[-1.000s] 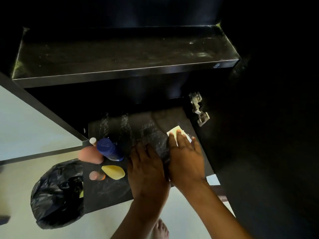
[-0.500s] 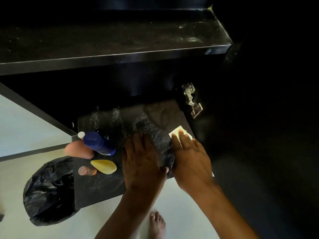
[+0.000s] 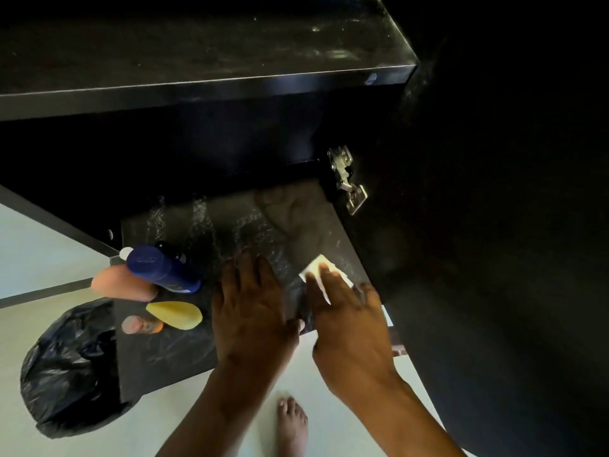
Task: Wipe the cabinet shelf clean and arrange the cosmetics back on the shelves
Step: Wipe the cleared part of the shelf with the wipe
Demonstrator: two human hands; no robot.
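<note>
White wipe (image 3: pixel 315 271) sits on the lower shelf (image 3: pixel 296 219), near its right edge, pinned under the right hand (image 3: pixel 349 319). Only the far corner of the wipe shows past the fingertips; that corner points up and away toward the back of the cabinet, and what shows of it runs diagonally from near-left to far-right. Right hand fingers are straight and flat, pressing down on the wipe, not curled round it. Left hand (image 3: pixel 252 308) lies just beside it, palm down on the same shelf, fingers spread and straight, holding nothing. The thumbs nearly meet between the two hands. Shelf surface is black, with pale streaks and smears ahead of the fingers.

At the left end of the shelf lie the cosmetics: a blue bottle (image 3: pixel 161 268) on its side, long axis diagonal, cap end pointing up-left; a peach tube (image 3: pixel 122 283) under it, lying about left to right; a yellow sponge (image 3: pixel 174 315), pointed end to the left; a small orange-capped tube (image 3: pixel 140 324) beside that.

Upper shelf (image 3: pixel 197 51) is black and dusty. A metal hinge (image 3: pixel 347 179) sits on the right cabinet wall. A black plastic bag (image 3: pixel 69 367) lies on the pale floor at lower left. A bare foot (image 3: pixel 291 423) shows below the hands.
</note>
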